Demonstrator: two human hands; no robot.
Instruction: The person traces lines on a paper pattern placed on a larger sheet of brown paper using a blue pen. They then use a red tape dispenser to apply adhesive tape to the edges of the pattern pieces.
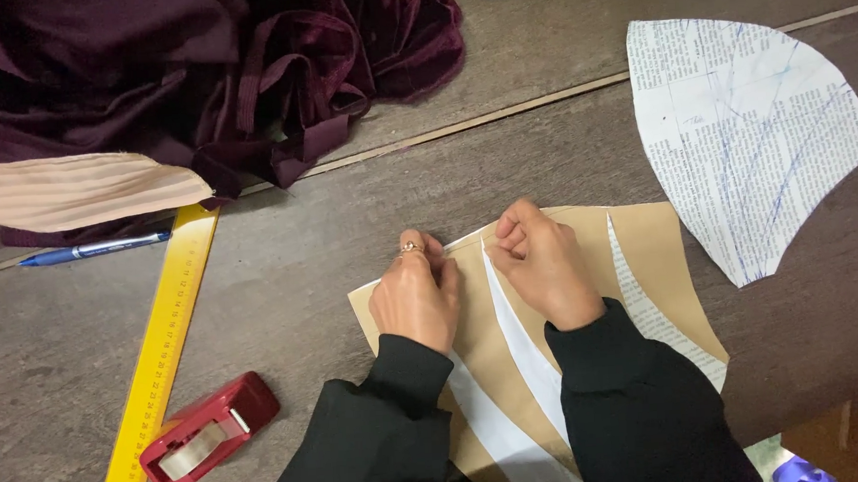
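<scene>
A tan paper sheet (659,248) lies on the dark wooden table (285,288), with curved white paper strips (523,349) laid over it. My left hand (414,296), a ring on one finger, presses down on the sheet's upper left edge. Next to it, my right hand (543,259) has its fingers curled and pinches the top end of a white strip near the sheet's upper edge. Both arms wear black sleeves.
A fan-shaped newsprint pattern piece (746,127) lies at the right. A yellow ruler (161,353), a red tape dispenser (209,430) and a blue pen (97,250) sit at the left. Dark maroon velvet fabric (195,67) and a pink pleated piece (64,190) fill the upper left.
</scene>
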